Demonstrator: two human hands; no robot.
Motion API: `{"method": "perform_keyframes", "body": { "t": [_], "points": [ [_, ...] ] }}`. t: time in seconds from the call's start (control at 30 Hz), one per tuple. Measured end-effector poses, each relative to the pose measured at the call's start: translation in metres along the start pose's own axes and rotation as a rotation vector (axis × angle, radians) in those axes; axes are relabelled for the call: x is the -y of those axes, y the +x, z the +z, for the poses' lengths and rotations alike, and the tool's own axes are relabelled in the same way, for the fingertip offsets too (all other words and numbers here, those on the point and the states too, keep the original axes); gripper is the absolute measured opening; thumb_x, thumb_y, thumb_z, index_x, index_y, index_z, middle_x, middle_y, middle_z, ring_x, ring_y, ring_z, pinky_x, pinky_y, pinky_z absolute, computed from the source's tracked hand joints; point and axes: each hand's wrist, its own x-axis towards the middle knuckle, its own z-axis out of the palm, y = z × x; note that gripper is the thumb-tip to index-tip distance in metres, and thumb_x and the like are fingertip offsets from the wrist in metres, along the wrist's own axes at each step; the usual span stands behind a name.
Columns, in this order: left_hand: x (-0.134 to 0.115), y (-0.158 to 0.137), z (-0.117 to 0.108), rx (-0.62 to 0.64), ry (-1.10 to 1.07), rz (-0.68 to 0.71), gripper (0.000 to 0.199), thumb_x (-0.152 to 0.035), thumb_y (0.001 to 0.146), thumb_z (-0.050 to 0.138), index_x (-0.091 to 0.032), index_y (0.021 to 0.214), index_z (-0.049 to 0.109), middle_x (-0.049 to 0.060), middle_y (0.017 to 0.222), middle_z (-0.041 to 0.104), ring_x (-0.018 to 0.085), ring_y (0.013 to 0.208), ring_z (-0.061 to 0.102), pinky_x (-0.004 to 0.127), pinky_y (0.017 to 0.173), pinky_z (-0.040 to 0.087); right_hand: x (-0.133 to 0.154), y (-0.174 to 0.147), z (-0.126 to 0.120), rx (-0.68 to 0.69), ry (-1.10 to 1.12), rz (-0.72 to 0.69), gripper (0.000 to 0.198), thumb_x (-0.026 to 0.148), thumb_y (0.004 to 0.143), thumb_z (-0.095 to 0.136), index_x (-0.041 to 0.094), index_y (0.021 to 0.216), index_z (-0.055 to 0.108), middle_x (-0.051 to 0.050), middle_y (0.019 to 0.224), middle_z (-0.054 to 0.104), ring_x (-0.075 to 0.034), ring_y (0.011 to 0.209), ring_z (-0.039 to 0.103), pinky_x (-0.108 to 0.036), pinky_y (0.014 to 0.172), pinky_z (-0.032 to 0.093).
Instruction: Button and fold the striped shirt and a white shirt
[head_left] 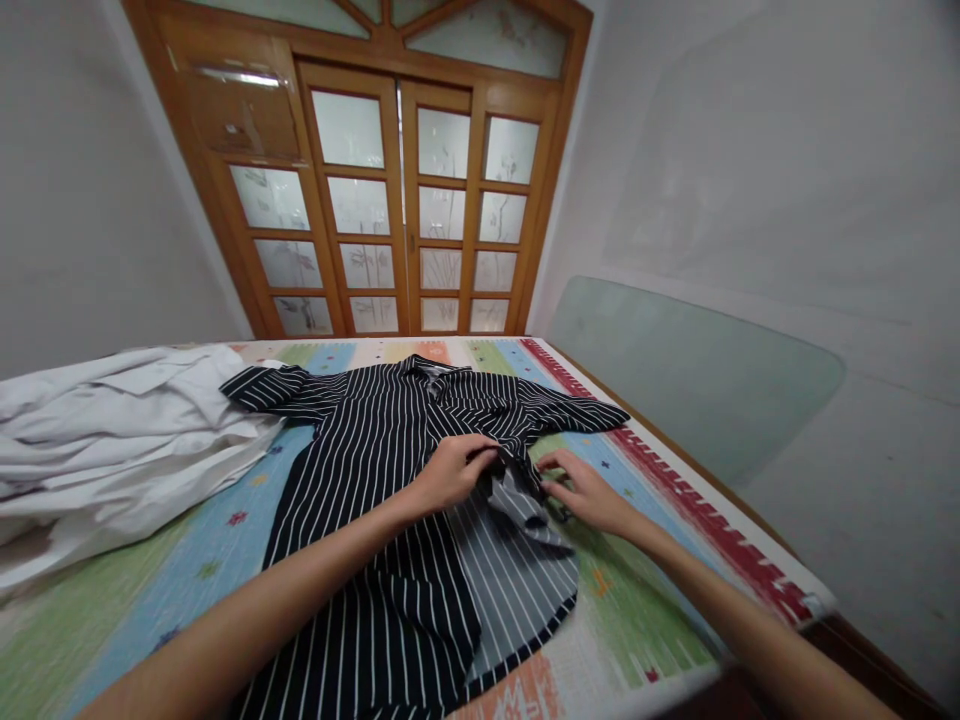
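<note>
Striped shirt [360, 480] only half settled!

It lies sleeves out on the patterned cover [232, 560], one front panel apparently flat, the other bunched, seemingly yet unstraightened; left hand [454, 472] pinches that fabric, right hand [592, 492] curls at its edge, grip unclear, white cloth [135, 410] alongside
</note>
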Motion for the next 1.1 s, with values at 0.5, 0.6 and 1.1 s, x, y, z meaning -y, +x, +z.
{"method": "perform_keyframes", "body": {
  "t": [0.5, 0.6, 1.1],
  "points": [
    [0.000, -0.009, -0.024, -0.154, -0.037, -0.080, 0.029, -0.034, 0.093, 0.051, -0.018, 0.095, 0.076, 0.006, 0.089, 0.061, 0.014, 0.075, 0.057, 0.025, 0.064, 0.047, 0.025, -0.005, 0.047, -0.024, 0.019, 0.158, 0.071, 0.056, 0.076, 0.068, 0.015, 0.133, 0.056, -0.018, 0.145, 0.047, -0.037, 0.139, 0.033, -0.057, 0.113, 0.026],
    [-0.006, -0.013, -0.029, -0.129, -0.129, -0.110, 0.032, -0.039, 0.093, 0.052, -0.019, 0.102, 0.075, 0.007, 0.098, 0.063, 0.009, 0.064, 0.054, 0.021, 0.054, 0.044, 0.026, 0.003, 0.049, -0.095, 0.025, 0.114, 0.038, 0.038, 0.080, 0.066, 0.018, 0.112, 0.067, -0.014, 0.129, 0.062, -0.033, 0.125, 0.050, -0.055, 0.109, 0.032],
    [-0.021, -0.031, -0.067, -0.339, -0.301, -0.116, 0.043, -0.057, 0.087, 0.055, -0.017, 0.078, 0.067, 0.003, 0.074, 0.066, 0.017, 0.070, 0.060, 0.029, 0.070, 0.052, 0.026, 0.016, 0.047, -0.255, 0.180, 0.109, 0.006, 0.018, 0.071, 0.053, 0.021, 0.074, 0.057, -0.003, 0.075, 0.066, -0.021, 0.074, 0.060, -0.033, 0.071, 0.047]
  ]
}}
